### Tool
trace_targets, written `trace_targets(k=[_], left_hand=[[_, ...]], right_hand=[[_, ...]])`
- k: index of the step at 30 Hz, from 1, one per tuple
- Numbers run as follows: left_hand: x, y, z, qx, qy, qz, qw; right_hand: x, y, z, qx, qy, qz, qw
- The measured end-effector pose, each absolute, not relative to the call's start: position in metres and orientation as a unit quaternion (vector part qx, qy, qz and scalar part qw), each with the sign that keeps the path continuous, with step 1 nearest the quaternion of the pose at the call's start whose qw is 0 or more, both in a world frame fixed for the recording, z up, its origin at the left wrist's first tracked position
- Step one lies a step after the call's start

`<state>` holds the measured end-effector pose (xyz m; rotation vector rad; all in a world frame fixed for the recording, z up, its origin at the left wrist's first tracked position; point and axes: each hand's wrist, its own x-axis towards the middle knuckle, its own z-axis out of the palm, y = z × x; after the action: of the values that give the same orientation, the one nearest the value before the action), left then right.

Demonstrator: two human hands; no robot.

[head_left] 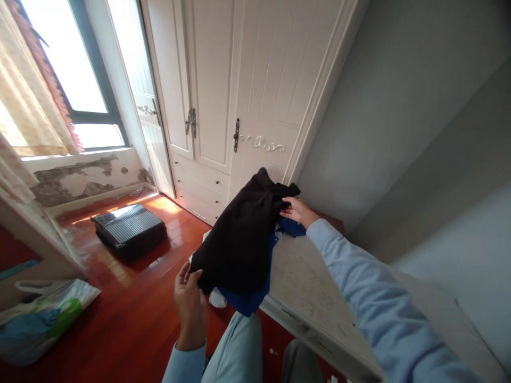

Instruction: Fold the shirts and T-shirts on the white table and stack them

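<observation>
A black garment, its exact kind not clear, is stretched between my two hands in the middle of the view. At its near left corner, my left hand pinches the edge between thumb and fingers. My right hand grips the far right part, where the cloth bunches. Blue cloth shows below the black garment, and another bit of blue fabric lies under my right hand. Some white cloth peeks out at the lower left; most of this lower clothing is hidden.
A pale dresser top with drawers stands to the right. White wardrobe doors rise behind. On the red wooden floor lie a dark ribbed suitcase and a filled plastic bag. A curtained window is at upper left.
</observation>
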<state>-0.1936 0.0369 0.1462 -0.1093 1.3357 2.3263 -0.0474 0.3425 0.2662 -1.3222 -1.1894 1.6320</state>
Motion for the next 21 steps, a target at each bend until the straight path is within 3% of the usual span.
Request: trace_targets(k=[6, 12, 16, 21], left_hand=[[-0.192, 0.029, 0.123, -0.002, 0.565, 0.79, 0.237], [-0.185, 0.03, 0.112, 0.139, 0.683, 0.709, 0.112], [-0.157, 0.041, 0.112, 0.25, 0.698, 0.671, -0.001], [-0.094, 0.07, 0.115, 0.372, 0.601, 0.707, 0.013]], right_hand=[[-0.006, 0.286, 0.203, -0.503, -0.474, 0.649, 0.318], [0.112, 0.216, 0.165, -0.426, -0.591, 0.653, 0.205], [0.21, 0.177, 0.143, -0.499, -0.6, 0.576, 0.243], [0.333, 0.146, 0.116, -0.642, -0.588, 0.361, 0.334]])
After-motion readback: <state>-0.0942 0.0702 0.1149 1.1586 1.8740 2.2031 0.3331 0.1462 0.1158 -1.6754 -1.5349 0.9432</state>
